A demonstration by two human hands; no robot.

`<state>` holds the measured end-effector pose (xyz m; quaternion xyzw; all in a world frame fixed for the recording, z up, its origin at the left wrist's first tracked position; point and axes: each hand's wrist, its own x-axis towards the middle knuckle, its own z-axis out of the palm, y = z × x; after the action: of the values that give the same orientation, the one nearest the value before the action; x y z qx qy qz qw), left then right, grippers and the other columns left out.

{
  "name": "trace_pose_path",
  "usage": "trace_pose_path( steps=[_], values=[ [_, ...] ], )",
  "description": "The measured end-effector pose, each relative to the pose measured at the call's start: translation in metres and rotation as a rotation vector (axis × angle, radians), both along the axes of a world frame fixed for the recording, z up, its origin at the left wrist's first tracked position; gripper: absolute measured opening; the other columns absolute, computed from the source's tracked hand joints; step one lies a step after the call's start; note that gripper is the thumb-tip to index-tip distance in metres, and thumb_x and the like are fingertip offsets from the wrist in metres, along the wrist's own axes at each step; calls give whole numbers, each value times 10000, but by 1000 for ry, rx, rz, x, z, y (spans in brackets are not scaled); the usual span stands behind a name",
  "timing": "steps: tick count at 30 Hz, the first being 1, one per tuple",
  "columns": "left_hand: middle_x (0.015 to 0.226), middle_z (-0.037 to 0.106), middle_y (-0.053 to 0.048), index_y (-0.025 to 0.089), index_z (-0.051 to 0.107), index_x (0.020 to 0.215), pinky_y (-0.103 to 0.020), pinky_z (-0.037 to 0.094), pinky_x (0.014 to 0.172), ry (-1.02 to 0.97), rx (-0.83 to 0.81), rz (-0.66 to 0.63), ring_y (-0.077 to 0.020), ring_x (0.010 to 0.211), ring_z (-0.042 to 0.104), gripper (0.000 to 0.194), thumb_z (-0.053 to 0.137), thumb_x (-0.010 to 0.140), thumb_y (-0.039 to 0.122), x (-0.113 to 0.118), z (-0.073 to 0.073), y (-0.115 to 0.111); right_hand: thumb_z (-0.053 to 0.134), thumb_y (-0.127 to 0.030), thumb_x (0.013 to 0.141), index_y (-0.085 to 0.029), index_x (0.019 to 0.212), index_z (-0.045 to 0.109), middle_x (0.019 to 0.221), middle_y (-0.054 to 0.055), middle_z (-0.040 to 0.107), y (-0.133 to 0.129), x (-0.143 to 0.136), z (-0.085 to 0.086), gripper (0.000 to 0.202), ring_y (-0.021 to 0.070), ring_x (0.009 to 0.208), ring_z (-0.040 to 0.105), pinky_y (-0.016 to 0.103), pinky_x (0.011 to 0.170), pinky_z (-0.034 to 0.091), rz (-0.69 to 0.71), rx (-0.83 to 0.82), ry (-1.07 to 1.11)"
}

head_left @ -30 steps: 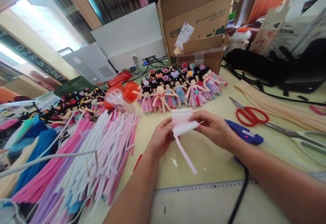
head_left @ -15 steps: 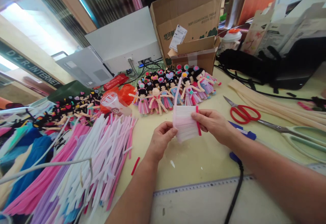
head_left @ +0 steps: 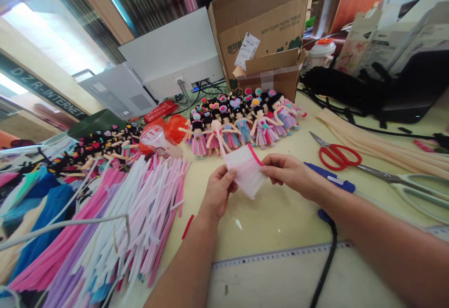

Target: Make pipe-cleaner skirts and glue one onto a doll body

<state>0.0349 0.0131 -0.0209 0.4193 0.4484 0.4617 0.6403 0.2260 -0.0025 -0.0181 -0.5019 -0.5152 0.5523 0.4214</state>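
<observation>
Between my hands, above the table, is a flat panel of white and pale pink pipe cleaners (head_left: 245, 170) laid side by side, with a red strip along its upper right edge. One pale pink strand sticks up from its left corner. My left hand (head_left: 221, 187) pinches the panel's left side between thumb and fingers. At the right edge, my right hand (head_left: 286, 172) pinches it near the lower end of the red strip. Small pipe-cleaner dolls (head_left: 238, 121) in pastel skirts stand in a group just beyond the panel.
Bundles of coloured pipe cleaners (head_left: 133, 214) spread over the left side. Red-handled scissors (head_left: 338, 156), larger green-handled scissors (head_left: 414, 184) and a blue tool (head_left: 331, 177) with a black cord lie at right. A ruler (head_left: 277, 255) crosses the front; a cardboard box (head_left: 259, 18) stands behind.
The panel has tilted and turned, its red edge swinging from near vertical to slanting. Its loose strand now leans left. Both hands keep their pinch, the right slightly lower.
</observation>
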Motion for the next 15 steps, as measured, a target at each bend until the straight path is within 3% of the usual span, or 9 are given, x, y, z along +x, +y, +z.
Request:
trace_pose_path(
  steps=[7,11,15],
  values=[
    [542,559,40,134,604,669,-182,334,413,56,-12,-24,-36,405,431,389,835,511,404,1,2,-1,687,-414,642,-182,719,603,614,-32,550,-1,-3,3,258,89,535,456,234,488,344,58,9,16],
    [507,559,26,143,560,613,-199,362,400,13,-43,-11,-62,389,468,460,774,557,546,1,0,-1,692,-414,626,-182,705,594,586,-39,536,-1,-3,3,264,85,517,439,234,484,342,44,-16,20],
    [548,589,9,135,601,679,-196,371,412,-41,-64,14,-73,424,508,499,711,604,616,0,-1,1,699,-420,610,-187,720,594,580,-41,539,1,-2,1,278,84,504,432,235,475,337,0,-13,40]
  ],
)
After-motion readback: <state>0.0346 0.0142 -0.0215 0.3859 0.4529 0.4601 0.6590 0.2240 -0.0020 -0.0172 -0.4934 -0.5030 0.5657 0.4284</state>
